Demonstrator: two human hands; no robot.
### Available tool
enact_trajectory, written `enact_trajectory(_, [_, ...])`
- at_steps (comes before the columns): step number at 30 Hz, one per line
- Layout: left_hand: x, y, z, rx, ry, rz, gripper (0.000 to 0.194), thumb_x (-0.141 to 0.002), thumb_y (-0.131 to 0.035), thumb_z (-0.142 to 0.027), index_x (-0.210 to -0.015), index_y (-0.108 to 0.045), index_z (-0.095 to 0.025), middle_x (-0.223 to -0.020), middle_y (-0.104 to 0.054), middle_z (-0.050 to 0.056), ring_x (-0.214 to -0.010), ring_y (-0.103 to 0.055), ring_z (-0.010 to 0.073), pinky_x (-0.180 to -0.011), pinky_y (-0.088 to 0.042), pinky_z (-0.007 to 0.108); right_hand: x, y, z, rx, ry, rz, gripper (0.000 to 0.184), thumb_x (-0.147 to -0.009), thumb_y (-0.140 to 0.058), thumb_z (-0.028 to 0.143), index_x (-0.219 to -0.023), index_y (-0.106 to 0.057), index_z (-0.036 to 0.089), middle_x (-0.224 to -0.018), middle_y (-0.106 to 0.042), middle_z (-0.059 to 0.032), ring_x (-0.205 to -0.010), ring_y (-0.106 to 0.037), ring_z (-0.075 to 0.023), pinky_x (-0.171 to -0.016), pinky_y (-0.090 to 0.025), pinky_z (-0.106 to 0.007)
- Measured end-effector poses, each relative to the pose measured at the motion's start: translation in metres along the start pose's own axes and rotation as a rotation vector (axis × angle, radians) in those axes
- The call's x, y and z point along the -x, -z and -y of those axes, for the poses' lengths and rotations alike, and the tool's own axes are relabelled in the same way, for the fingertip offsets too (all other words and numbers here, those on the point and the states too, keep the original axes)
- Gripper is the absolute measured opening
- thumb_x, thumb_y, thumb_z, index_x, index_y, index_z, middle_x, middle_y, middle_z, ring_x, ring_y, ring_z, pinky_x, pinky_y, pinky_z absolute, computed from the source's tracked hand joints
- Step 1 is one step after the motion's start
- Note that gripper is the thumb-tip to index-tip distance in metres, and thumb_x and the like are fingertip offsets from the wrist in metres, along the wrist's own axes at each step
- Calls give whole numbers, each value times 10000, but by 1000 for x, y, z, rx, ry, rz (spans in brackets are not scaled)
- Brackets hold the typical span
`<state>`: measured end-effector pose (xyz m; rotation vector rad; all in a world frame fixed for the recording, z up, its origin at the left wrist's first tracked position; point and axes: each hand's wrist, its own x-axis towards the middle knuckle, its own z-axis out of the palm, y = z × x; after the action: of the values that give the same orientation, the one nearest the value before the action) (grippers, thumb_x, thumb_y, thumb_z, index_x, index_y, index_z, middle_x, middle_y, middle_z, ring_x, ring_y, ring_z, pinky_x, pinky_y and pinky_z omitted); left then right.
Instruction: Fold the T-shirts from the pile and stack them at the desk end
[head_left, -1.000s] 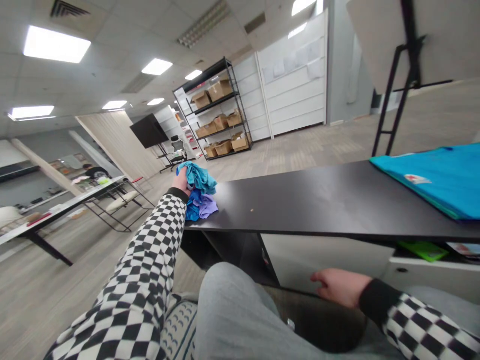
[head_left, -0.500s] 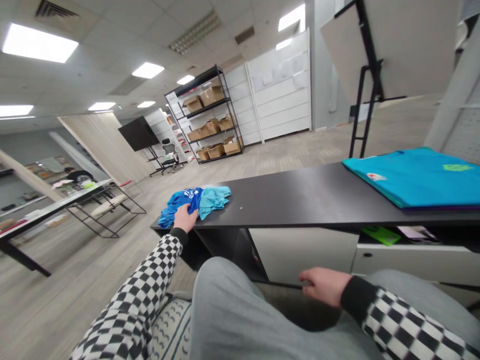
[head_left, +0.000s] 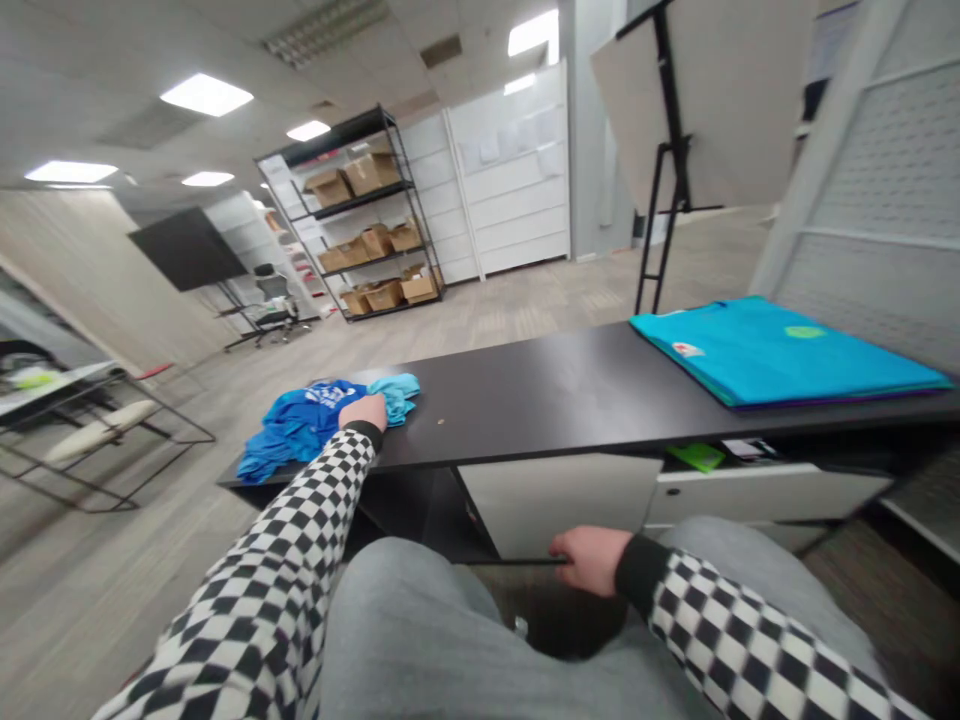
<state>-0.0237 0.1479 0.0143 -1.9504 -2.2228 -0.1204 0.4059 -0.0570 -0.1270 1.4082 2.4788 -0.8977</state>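
Observation:
At the left end of the dark cabinet top [head_left: 517, 400] lies a crumpled blue T-shirt [head_left: 300, 420] with white print. A light-blue T-shirt [head_left: 401, 395] is bunched against its right side. My left hand [head_left: 364, 411] is closed where the two cloths meet, gripping the light-blue one; its fingertips are partly hidden. Above my lap, in front of the cabinet's white door, my right hand [head_left: 592, 560] hangs with loosely bent fingers and holds nothing. Turquoise T-shirts [head_left: 780, 350] lie folded flat in a stack on the right part of the top.
Below the top, a green packet [head_left: 697, 457] sits in an open slot above a white drawer [head_left: 750, 495]. A white board on a black stand [head_left: 660, 200] is behind the cabinet. Shelving with cardboard boxes [head_left: 375, 175] stands farther back; a table [head_left: 67, 385] is at left.
The view has turned right. My left hand has shifted rightward over the cloth, from the blue T-shirt to the light-blue one, and closed. My right hand stays low over my lap.

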Motion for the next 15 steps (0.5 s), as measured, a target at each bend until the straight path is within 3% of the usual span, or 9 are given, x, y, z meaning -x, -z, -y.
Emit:
enact_trajectory(5, [2,-16,-81,-16,-268,31,199,-1053,-631,-319,-981,-756,-182,-1036,-821,226,-1110,-814,442,-1054,-603,602,10,12,10,29,3,50,501,-1024,-670,416,-1434,-819,169,-1326,-845,-191,-1255,-803,-343,-985,-597,-385])
enact_trajectory(11, [44,-21,-190,72,-601,8,330,-1126,-498,-317,-1122,-793,-169,-1158,-813,237,-1164,-783,443,-1062,-589,594,7,20,18,42,12,102,485,-1055,-656,458,-1444,-813,214,-1311,-854,-154,-1234,-808,-329,-946,-591,-364])
enact_trajectory(15, [58,-10,-227,383,-840,100,333,-1124,-537,-352,-1224,-822,-213,-1236,-835,144,-1207,-774,355,-1119,-585,472,10,19,18,26,-1,84,483,-1056,-658,467,-1442,-815,222,-1305,-857,-152,-1228,-809,-339,-935,-591,-371])
